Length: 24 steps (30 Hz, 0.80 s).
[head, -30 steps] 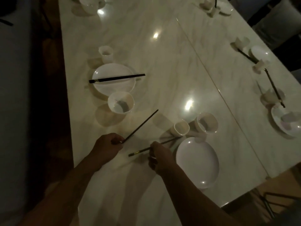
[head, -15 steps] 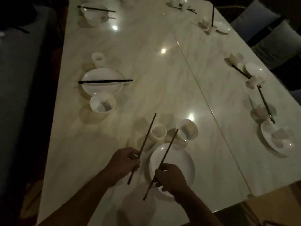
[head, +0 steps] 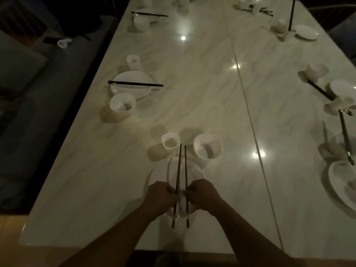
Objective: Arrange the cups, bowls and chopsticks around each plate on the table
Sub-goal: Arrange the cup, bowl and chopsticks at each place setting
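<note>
Chopsticks (head: 178, 168) now parallel over plate (head: 158, 176), in left grip (head: 160, 195) and right grip (head: 204, 195).

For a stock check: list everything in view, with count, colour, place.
Table: one, pale marble, fills view.
Near plate: one, white, under hands.
Held chopsticks: two, dark, over near plate.
Near cup: one, white, beyond plate, left.
Near bowl: one, white, right of near cup.
Left plate: one, white, left edge; laid chopsticks across it, left cup, left bowl beside.
Other settings: several, far and right, blurred.
Left hand, right hand: each grips one chopstick.
</note>
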Each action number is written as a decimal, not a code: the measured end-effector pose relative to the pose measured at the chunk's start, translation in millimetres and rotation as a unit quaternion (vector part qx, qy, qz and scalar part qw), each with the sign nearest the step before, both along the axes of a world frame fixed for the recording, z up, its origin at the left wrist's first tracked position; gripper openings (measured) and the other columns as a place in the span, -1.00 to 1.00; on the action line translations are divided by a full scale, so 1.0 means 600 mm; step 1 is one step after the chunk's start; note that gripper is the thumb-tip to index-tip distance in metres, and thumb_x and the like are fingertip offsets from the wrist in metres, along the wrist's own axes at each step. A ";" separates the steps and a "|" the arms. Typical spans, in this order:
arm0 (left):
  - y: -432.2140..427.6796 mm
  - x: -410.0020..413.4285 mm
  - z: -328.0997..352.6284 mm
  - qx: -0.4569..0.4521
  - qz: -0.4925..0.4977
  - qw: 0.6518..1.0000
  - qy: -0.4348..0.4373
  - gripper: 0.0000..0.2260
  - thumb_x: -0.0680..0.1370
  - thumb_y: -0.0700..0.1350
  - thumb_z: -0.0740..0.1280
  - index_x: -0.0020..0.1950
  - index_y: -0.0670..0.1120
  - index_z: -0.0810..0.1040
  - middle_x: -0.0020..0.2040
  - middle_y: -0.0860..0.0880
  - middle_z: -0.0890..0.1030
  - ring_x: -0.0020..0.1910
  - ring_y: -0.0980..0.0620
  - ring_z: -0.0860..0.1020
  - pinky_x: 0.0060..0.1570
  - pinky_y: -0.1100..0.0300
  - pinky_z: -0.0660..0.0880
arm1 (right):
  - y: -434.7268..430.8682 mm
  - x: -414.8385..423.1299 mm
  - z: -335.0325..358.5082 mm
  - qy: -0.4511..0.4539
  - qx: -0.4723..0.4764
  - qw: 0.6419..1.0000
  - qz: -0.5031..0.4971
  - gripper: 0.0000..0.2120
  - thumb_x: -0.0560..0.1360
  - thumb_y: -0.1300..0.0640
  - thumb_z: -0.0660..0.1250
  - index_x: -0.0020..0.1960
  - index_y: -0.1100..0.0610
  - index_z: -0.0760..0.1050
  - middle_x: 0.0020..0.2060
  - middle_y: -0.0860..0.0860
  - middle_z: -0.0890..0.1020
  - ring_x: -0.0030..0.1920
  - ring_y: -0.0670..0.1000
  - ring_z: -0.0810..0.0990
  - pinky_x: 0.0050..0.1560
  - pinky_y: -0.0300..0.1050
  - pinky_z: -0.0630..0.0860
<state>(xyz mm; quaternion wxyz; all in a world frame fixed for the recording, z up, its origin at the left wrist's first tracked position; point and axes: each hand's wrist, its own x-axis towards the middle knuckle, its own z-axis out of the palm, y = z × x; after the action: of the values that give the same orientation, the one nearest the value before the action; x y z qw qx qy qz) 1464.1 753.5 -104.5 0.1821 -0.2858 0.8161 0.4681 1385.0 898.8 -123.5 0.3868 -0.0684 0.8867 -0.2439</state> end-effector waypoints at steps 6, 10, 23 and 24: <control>0.015 -0.014 -0.027 -0.067 -0.006 0.998 -0.017 -0.79 0.35 0.07 0.53 -0.23 -0.05 0.68 -0.32 0.00 0.67 -0.33 0.13 0.62 -0.17 0.18 0.61 | 0.009 -0.008 -0.015 0.012 -0.004 1.000 -0.012 -0.80 0.51 -0.03 0.40 -0.04 0.10 0.64 -0.20 -0.01 0.67 -0.23 -0.06 0.66 -0.17 -0.19 0.64; 0.019 -0.023 -0.036 -0.085 0.000 0.996 -0.016 -0.77 0.36 0.04 0.53 -0.12 -0.07 0.67 -0.26 0.00 0.68 -0.27 0.11 0.63 -0.11 0.16 0.61 | 0.023 -0.013 -0.019 0.005 -0.016 1.000 0.001 -0.80 0.53 -0.03 0.38 -0.02 0.10 0.64 -0.22 -0.02 0.66 -0.33 -0.11 0.61 -0.33 -0.29 0.53; -0.092 -0.060 0.018 -0.252 -0.010 0.955 0.154 -0.60 0.44 -0.02 0.42 0.26 -0.06 0.50 0.09 -0.06 0.55 0.05 -0.04 0.55 0.08 0.03 0.52 | -0.008 -0.005 -0.034 0.017 -0.046 0.998 0.028 -0.83 0.54 0.06 0.36 -0.02 0.13 0.67 -0.11 0.03 0.70 -0.11 -0.01 0.68 0.05 0.01 0.64; -0.096 -0.068 0.022 -0.249 -0.011 0.956 0.157 -0.58 0.44 -0.03 0.42 0.28 -0.06 0.48 0.12 -0.07 0.53 0.07 -0.05 0.54 0.09 0.02 0.52 | -0.010 -0.003 -0.035 0.019 -0.044 0.998 0.029 -0.83 0.55 0.07 0.36 -0.02 0.13 0.68 -0.10 0.03 0.70 -0.11 -0.02 0.68 0.05 0.00 0.64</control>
<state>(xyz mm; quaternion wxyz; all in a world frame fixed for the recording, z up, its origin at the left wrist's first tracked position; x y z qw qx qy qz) 1423.3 695.8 -91.4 -0.0197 -0.2359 0.9281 0.2874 1383.3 892.8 -144.2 0.3735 -0.1159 0.8800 -0.2698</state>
